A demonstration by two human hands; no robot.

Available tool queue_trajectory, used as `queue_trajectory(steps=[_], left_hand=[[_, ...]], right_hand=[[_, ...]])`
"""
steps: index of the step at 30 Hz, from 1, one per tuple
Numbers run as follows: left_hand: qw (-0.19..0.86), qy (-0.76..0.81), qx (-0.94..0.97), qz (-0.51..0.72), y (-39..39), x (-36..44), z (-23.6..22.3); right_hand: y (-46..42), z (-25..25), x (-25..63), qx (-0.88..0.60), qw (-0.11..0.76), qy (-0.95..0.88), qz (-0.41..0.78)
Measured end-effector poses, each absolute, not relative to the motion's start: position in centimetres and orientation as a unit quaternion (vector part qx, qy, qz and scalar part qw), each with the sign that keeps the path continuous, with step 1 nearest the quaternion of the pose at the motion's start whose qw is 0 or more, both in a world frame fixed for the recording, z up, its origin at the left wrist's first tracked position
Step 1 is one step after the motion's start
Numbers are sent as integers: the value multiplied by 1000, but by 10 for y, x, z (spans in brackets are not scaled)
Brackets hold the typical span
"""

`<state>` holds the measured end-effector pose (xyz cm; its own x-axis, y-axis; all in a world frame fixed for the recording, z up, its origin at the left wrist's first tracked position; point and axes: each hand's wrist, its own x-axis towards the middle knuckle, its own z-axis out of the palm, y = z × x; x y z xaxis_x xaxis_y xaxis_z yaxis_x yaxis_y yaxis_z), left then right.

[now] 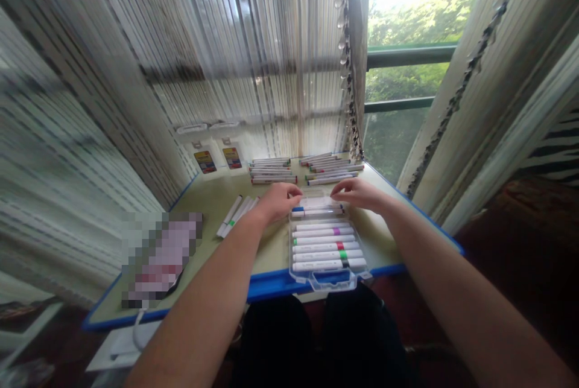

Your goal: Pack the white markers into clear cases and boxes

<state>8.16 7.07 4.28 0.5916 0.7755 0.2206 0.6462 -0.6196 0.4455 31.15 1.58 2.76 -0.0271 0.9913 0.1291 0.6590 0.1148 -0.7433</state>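
Open clear case point(324, 243) w/ white markers point(328, 248) in rows, on bench point(271, 249) nr front edge. L hand point(284, 198) and R hand point(355, 190) at case's far end, fingers curled; grip unclear. Loose markers point(235, 214) L of case; two marker piles point(332, 169) behind.

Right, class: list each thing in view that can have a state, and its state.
Front case, open, holding markers
Markers inside, lying side by side
Loose markers, lying in groups on the table
Two rear cases, standing upright
Curtains, parted at the window
Left hand, fingers bent, grip unclear
Right hand, fingers bent, grip unclear
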Motion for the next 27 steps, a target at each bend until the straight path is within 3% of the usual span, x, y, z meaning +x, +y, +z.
queue_trajectory(steps=[9,13,15,19,23,27], left_hand=[[92,500,813,283,73,24,71],[26,503,743,440,80,6,72],[3,497,738,457,82,2,68],[5,508,780,366,83,-6,56],[47,547,797,250,84,-18,49],[56,560,791,238,90,-28,45]], right_hand=[[24,19,306,-562,371,-726,139],[27,27,292,-519,388,-752,119],[28,38,277,-488,350,-792,107],[37,54,227,-428,248,-865,79],[57,50,176,-395,153,-905,31],[71,40,150,-379,88,-921,-5]])
